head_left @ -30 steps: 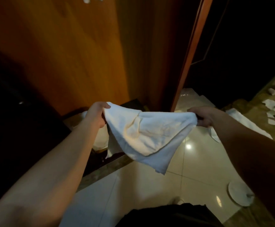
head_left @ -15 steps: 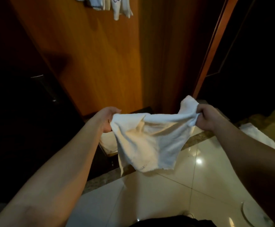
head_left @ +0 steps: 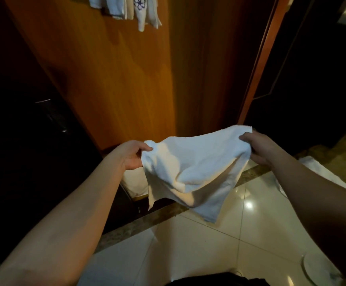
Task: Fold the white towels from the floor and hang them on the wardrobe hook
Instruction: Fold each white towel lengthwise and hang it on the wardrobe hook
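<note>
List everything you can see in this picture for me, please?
white terry towel: one, white, held up between both hands
hanging white cloths: several, one with a purple flower, top of the door
orange wooden wardrobe door: one, behind the towel
glossy cream floor tiles: below
white cloth on the floor: one, right
round white plate: one, bottom right
left hand: grips the towel's left corner
right hand: grips its right corner

White towel sags in mid-air, doubled over loosely; more towels hang on the wardrobe.
</note>
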The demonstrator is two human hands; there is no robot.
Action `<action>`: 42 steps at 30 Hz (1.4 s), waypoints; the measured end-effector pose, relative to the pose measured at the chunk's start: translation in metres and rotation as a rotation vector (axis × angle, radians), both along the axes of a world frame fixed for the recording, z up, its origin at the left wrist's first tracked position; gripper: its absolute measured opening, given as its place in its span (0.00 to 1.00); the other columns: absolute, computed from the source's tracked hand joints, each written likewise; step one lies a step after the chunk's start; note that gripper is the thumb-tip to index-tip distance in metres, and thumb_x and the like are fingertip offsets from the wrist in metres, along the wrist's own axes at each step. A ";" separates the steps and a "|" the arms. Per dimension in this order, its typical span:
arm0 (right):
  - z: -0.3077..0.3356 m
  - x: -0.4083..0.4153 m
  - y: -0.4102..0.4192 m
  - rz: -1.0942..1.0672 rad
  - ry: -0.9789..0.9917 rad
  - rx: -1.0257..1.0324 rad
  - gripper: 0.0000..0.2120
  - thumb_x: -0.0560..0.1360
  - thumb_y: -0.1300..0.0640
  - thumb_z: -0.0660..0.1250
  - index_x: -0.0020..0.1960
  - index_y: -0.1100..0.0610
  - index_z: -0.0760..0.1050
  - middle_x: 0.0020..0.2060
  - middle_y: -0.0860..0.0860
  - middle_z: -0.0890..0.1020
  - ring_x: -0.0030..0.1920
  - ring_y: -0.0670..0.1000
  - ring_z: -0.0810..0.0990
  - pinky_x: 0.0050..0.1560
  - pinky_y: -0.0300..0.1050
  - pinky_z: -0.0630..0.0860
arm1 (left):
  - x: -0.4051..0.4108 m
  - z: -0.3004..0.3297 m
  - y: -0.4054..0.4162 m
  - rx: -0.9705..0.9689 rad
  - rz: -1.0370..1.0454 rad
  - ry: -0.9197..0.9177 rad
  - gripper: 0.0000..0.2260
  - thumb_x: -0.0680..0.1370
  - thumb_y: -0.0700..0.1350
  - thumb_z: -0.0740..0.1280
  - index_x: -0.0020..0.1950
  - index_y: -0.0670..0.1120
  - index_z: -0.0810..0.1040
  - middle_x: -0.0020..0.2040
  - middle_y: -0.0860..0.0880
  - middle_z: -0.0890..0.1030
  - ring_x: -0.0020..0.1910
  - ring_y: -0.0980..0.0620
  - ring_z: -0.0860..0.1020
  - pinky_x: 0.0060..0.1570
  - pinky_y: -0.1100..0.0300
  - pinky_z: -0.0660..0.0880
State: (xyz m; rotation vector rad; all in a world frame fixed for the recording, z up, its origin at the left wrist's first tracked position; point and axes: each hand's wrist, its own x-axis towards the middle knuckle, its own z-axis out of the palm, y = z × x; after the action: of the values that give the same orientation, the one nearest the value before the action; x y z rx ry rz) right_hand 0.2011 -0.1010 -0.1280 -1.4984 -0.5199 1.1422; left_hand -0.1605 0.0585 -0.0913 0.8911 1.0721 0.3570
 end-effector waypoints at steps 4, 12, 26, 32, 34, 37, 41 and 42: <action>0.000 -0.008 -0.001 -0.050 -0.025 -0.029 0.24 0.73 0.59 0.68 0.69 0.60 0.72 0.61 0.62 0.82 0.59 0.60 0.83 0.65 0.63 0.76 | 0.005 -0.004 -0.008 -0.011 -0.011 0.029 0.14 0.76 0.27 0.56 0.58 0.36 0.72 0.52 0.37 0.80 0.54 0.36 0.79 0.60 0.42 0.74; 0.004 -0.034 -0.022 -0.005 -0.116 0.054 0.16 0.79 0.51 0.70 0.66 0.52 0.77 0.56 0.51 0.85 0.56 0.52 0.84 0.52 0.45 0.80 | 0.007 -0.018 -0.019 -0.045 0.049 0.025 0.10 0.76 0.39 0.74 0.50 0.44 0.73 0.54 0.38 0.82 0.50 0.40 0.82 0.52 0.46 0.79; -0.028 -0.037 -0.055 -0.146 -0.276 -0.014 0.07 0.79 0.44 0.69 0.56 0.39 0.78 0.55 0.43 0.83 0.57 0.50 0.81 0.55 0.50 0.78 | -0.028 -0.042 -0.033 0.064 0.191 0.105 0.14 0.79 0.41 0.70 0.64 0.43 0.78 0.51 0.41 0.85 0.52 0.41 0.83 0.47 0.48 0.79; -0.022 -0.028 -0.064 -0.167 -0.353 -0.082 0.22 0.74 0.35 0.67 0.61 0.48 0.78 0.55 0.51 0.84 0.57 0.56 0.82 0.61 0.60 0.78 | -0.042 -0.043 -0.031 0.285 0.231 0.118 0.17 0.80 0.55 0.68 0.65 0.48 0.80 0.56 0.46 0.85 0.56 0.45 0.82 0.55 0.48 0.78; -0.016 -0.027 -0.065 -0.178 -0.387 -0.091 0.23 0.73 0.32 0.65 0.58 0.47 0.79 0.54 0.51 0.83 0.55 0.55 0.82 0.60 0.61 0.79 | -0.046 -0.037 -0.030 0.357 0.285 0.110 0.14 0.80 0.59 0.68 0.60 0.53 0.82 0.55 0.51 0.85 0.54 0.50 0.82 0.52 0.52 0.76; -0.004 -0.027 -0.061 -0.218 -0.459 -0.098 0.24 0.73 0.32 0.62 0.57 0.48 0.80 0.53 0.52 0.84 0.55 0.56 0.83 0.59 0.62 0.79 | -0.054 -0.027 -0.027 0.419 0.339 0.078 0.08 0.79 0.58 0.69 0.49 0.57 0.85 0.47 0.57 0.87 0.46 0.55 0.85 0.45 0.55 0.75; 0.016 -0.030 -0.057 -0.279 -0.488 -0.064 0.15 0.76 0.33 0.61 0.48 0.40 0.81 0.47 0.47 0.86 0.49 0.49 0.85 0.50 0.51 0.79 | -0.062 -0.019 -0.020 0.504 0.310 0.027 0.04 0.77 0.53 0.71 0.48 0.61 0.87 0.50 0.55 0.87 0.47 0.56 0.85 0.47 0.54 0.77; 0.020 -0.032 -0.056 -0.290 -0.486 -0.061 0.14 0.77 0.34 0.61 0.48 0.41 0.81 0.48 0.47 0.86 0.50 0.50 0.84 0.50 0.51 0.79 | -0.063 -0.017 -0.018 0.511 0.299 0.027 0.04 0.76 0.53 0.72 0.48 0.61 0.87 0.50 0.55 0.87 0.47 0.55 0.86 0.48 0.53 0.77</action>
State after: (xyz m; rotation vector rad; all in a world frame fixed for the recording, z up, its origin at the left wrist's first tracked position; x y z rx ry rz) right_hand 0.1693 -0.1571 -0.1076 -1.8453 -0.5726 0.5705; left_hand -0.2232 0.0404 -0.1079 1.1877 1.1627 0.8983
